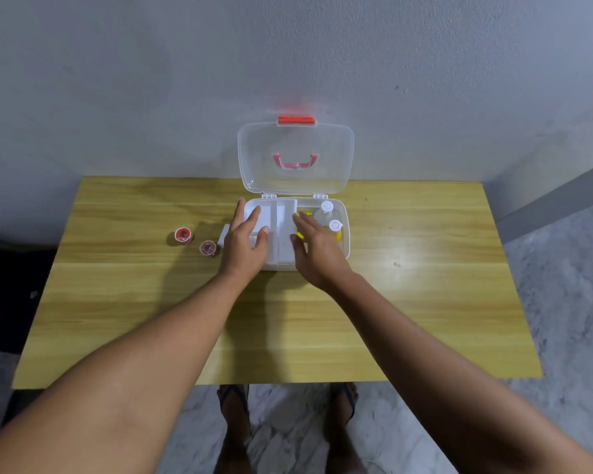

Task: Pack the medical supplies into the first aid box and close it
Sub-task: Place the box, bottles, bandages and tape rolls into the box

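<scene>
1. Your left hand [245,242] lies spread, fingers loose, over the white tray [283,230] in the open first aid box [345,230] on the wooden table [425,285].
2. Your right hand [317,253] hovers open, gripping nothing, beside two capped bottles [326,212] inside.
3. Two red-lidded jars [183,235] wait left of the box.

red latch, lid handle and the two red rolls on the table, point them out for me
red latch [295,120]: head view, middle of the bar at the lid's top edge
lid handle [295,162]: head view, its lower bar
left roll [183,235]: head view, its top face
right roll [208,248]: head view, its top face
</scene>
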